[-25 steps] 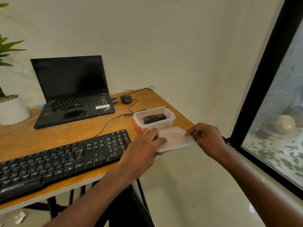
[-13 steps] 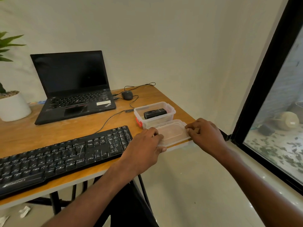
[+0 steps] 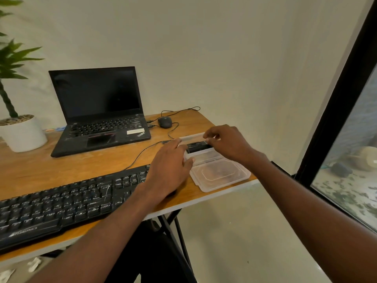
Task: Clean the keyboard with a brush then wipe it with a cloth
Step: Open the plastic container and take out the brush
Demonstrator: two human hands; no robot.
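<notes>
A black keyboard (image 3: 61, 205) lies along the front edge of the wooden table (image 3: 40, 166). To its right stands an open clear plastic container (image 3: 202, 155) with a black object (image 3: 196, 147) inside. The container's lid (image 3: 220, 176) lies flat on the table's front right corner. My left hand (image 3: 169, 168) grips the container's left side, thumb at its front corner. My right hand (image 3: 228, 144) reaches over the container, fingertips pinched on the right end of the black object. No cloth is in sight.
An open black laptop (image 3: 98, 119) stands at the back, with a wired mouse (image 3: 164, 121) beside it and cables running across the table. A white plant pot (image 3: 22, 133) sits at the far left. A black window frame (image 3: 336, 99) runs down the right.
The lid, held in both hands before, now lies on the table corner. Both hands have moved back to the container, the right one onto the black object.
</notes>
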